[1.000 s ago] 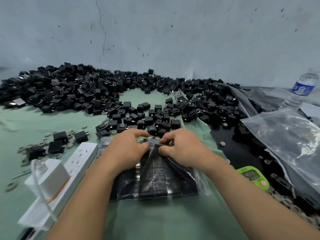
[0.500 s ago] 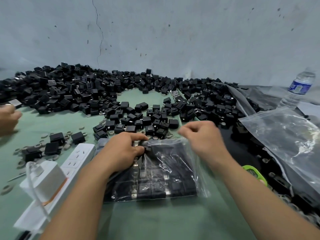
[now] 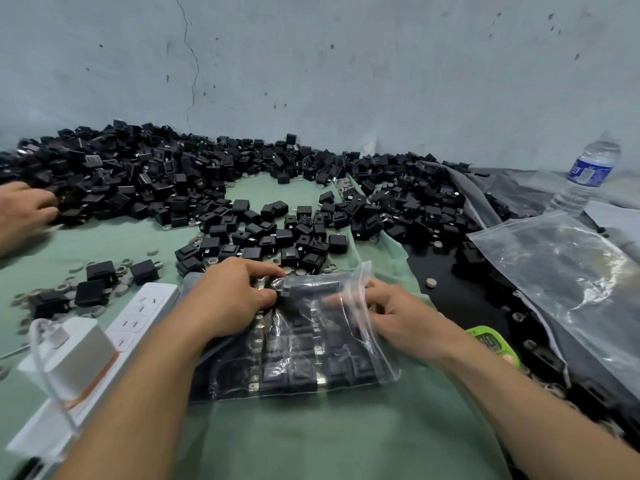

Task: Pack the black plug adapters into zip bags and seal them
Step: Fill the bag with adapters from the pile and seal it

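Observation:
A clear zip bag (image 3: 298,344) filled with rows of black plug adapters lies flat on the green cloth in front of me. My left hand (image 3: 230,296) grips the bag's top left corner, thumb and fingers pinching the plastic. My right hand (image 3: 398,315) holds the bag's right edge, with its fingers tucked behind the plastic there. A big heap of loose black plug adapters (image 3: 214,188) spreads across the back of the table, with a smaller cluster (image 3: 273,237) just beyond the bag.
A white power strip (image 3: 138,313) with a white charger (image 3: 65,344) lies at the left. Another person's hand (image 3: 24,209) reaches into the heap at far left. Empty clear bags (image 3: 568,282), a green timer (image 3: 491,342) and a water bottle (image 3: 585,174) are at the right.
My right hand swept right along the bag's top, then dropped onto its right edge. Another person's hand came in from the left and now reaches into the heap.

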Available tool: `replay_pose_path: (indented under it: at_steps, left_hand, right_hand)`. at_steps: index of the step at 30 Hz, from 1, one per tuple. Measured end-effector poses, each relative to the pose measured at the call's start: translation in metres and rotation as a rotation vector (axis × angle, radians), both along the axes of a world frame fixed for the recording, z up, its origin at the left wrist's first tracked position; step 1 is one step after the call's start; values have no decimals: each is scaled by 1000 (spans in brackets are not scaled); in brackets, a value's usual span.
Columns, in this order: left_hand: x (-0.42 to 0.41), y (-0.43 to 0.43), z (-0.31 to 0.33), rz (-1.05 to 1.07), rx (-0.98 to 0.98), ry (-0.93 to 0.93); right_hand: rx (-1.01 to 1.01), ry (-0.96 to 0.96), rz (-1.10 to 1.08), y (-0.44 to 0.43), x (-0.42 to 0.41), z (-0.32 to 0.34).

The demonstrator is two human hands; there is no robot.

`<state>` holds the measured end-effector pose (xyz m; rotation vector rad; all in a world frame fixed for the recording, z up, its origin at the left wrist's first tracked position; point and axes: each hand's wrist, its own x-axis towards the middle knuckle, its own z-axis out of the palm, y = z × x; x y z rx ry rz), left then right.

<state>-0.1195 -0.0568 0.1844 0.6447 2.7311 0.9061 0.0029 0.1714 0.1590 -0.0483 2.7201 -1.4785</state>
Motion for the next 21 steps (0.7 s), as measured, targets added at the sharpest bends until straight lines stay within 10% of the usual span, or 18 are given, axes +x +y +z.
replay_pose_path:
  at_steps: [7, 21]
  left_hand:
    - [1, 1, 2, 2, -9, 28]
    - [5, 2, 3, 35, -1, 70]
  right_hand:
    - [580, 273, -29, -8, -17, -21]
    - [258, 360, -188, -26, -33, -10]
